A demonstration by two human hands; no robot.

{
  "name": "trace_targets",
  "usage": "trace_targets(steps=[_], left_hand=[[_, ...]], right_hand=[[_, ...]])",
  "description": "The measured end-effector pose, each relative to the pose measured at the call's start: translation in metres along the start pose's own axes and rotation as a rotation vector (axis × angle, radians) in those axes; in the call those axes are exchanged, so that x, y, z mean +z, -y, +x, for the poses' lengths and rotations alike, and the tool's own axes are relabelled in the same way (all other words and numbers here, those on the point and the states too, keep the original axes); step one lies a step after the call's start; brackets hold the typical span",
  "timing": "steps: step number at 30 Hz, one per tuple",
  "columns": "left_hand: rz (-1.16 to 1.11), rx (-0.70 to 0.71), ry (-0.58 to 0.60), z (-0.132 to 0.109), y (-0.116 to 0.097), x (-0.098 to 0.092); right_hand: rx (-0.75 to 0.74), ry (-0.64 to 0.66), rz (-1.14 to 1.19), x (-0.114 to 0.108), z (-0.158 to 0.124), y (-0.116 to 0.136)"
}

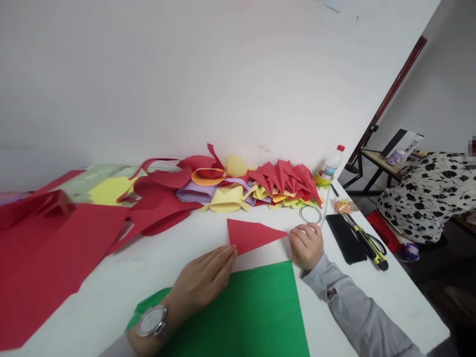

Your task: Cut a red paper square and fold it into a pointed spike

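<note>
A folded piece of red paper (251, 235), roughly triangular, lies over the white table with its narrow point toward the right. The fingers of my left hand (208, 272) are pressed together on its lower left corner, with the thumb hidden underneath. My right hand (307, 245) pinches the narrow tip between thumb and fingers. Below the red paper is a green sheet (260, 307), partly covered by my left hand and forearm. A wristwatch (152, 321) sits on my left wrist.
Large red sheets (55, 258) cover the left side. Cut and rolled coloured papers (226, 198) and pleated red pieces (284, 178) line the wall. To the right are a tape roll (310, 207), bottle (330, 166), wrapped snack (342, 206), black phone (344, 243) and yellow-black cutter (368, 245). A person in patterned cloth (420, 193) sits beyond.
</note>
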State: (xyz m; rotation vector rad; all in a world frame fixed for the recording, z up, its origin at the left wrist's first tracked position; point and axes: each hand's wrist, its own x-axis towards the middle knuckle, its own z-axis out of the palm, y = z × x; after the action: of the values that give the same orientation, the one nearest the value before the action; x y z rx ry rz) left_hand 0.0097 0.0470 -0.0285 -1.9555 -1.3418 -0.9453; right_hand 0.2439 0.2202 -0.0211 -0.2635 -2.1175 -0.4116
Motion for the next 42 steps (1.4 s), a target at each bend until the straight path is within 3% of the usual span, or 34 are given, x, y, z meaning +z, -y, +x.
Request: trace_targets(steps=[3, 7, 12, 15, 18, 21, 23, 26, 29, 31, 36, 39, 42], left_hand=[[-0.017, -0.058, -0.061, 0.009, 0.0, -0.005], [-0.152, -0.421, -0.168, 0.024, -0.01, -0.009], [-0.914, -1.299, -0.223, 0.043, -0.032, -0.009], [-1.242, -1.535, -0.25, 0.047, -0.04, -0.005], [-1.385, -1.66, -0.27, 0.047, -0.042, -0.001], [-1.47, -1.744, -0.3, 0.047, -0.04, 0.003], [-1.529, -1.784, -0.299, 0.046, -0.041, 0.005], [-1.584, -1.744, -0.113, 0.044, -0.048, 0.008], [-1.537, -1.519, 0.208, 0.043, -0.057, 0.008], [-1.45, -1.375, 0.329, 0.043, -0.059, 0.007], [-1.35, -1.285, 0.471, 0.039, -0.053, 0.01], [-1.4, -1.289, 0.523, 0.036, -0.05, 0.011], [-1.467, -1.331, 0.483, 0.034, -0.051, 0.01]], right_hand=[[0.066, -0.036, -0.002, -0.001, 0.0, -0.009], [0.261, -0.085, 0.09, -0.002, 0.0, -0.013], [0.653, 0.059, 0.729, 0.007, 0.001, 0.028], [0.976, 0.132, 1.161, 0.012, 0.005, 0.051], [1.25, 0.168, 1.411, 0.012, 0.009, 0.052], [1.46, -0.047, 1.569, 0.012, 0.013, 0.043], [1.502, -0.098, 1.645, 0.011, 0.013, 0.042], [1.372, 0.087, 1.598, 0.008, 0.013, 0.051], [1.195, 0.339, 1.42, 0.002, 0.014, 0.059], [1.159, 0.452, 1.398, -0.002, 0.016, 0.06], [1.194, 0.65, 1.489, -0.002, 0.016, 0.056], [1.198, 0.663, 1.494, 0.001, 0.013, 0.054], [1.211, 0.644, 1.488, 0.002, 0.01, 0.053]])
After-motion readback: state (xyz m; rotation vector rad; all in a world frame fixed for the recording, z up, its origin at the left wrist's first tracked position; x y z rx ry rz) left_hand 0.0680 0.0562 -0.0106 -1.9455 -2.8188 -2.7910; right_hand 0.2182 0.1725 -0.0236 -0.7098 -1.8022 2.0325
